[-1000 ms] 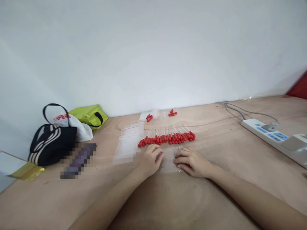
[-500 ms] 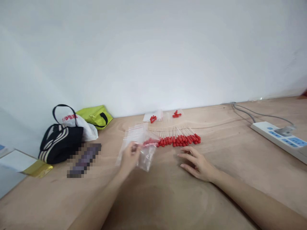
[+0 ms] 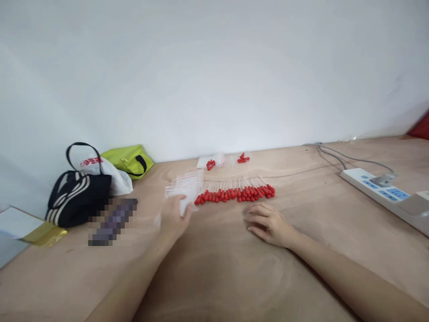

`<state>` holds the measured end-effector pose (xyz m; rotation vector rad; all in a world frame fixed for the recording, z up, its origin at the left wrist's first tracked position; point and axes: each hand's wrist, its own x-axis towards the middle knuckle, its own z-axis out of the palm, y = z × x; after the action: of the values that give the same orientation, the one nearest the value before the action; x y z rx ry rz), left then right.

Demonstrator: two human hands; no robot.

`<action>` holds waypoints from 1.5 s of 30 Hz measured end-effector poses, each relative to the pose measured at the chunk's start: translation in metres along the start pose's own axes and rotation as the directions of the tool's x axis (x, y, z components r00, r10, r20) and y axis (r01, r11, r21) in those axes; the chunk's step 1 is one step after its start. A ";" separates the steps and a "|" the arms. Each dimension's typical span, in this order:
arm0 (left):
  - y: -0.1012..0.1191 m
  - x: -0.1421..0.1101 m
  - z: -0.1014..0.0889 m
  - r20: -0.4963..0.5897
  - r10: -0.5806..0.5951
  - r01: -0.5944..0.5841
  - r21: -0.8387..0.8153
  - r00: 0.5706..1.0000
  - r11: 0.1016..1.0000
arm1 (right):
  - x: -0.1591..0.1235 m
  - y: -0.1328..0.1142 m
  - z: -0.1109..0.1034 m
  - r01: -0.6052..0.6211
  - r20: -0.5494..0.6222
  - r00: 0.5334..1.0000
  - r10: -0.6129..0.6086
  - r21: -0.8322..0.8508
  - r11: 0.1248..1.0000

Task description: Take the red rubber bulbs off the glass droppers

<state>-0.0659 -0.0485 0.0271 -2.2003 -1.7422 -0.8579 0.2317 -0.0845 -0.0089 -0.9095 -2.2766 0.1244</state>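
My left hand [image 3: 174, 215] is over the left part of the small clear zip bags [image 3: 188, 181], blurred by motion, with thumb and forefinger spread apart. A faint see-through edge of plastic shows beside its outer side; whether the hand touches it is hard to make out. To its right lies a row of thin pale sticks with red bulb-shaped ends [image 3: 231, 194], fanned side by side, red ends toward me. My right hand [image 3: 272, 225] rests on the table just in front of the row, fingers loosely curved and slightly apart, holding nothing.
At the back lie two clear bags with red-ended sticks [image 3: 210, 164]. A black striped bag [image 3: 80, 197], a white plastic bag [image 3: 117, 176], a lime-green pouch [image 3: 130, 158] and a pixelated dark object [image 3: 114, 222] are on the left. A white power strip [image 3: 378, 190] with grey cable stands right.
The clear bag that hung from my left hand in front of the row no longer hangs there. That hand has moved left and its fingers have spread. My right hand has barely moved.
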 end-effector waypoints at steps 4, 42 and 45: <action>0.040 -0.020 0.004 0.332 0.506 -0.390 -0.357 0.796 0.849 | -0.001 -0.002 -0.004 -0.005 0.129 0.992 0.003 0.018 1.000; 0.059 -0.015 0.034 0.297 0.104 0.208 -0.841 0.949 0.500 | 0.006 -0.003 0.001 -0.120 -0.305 0.950 0.059 -0.185 0.975; 0.060 -0.018 0.035 0.316 0.150 0.214 -0.858 0.937 0.467 | 0.010 -0.006 0.004 -0.054 -0.170 0.985 0.012 -0.244 0.968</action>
<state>-0.0014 -0.0632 0.0001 -3.1330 -1.6458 -1.8247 0.2203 -0.0817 -0.0046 -1.0449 -2.1508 -0.2200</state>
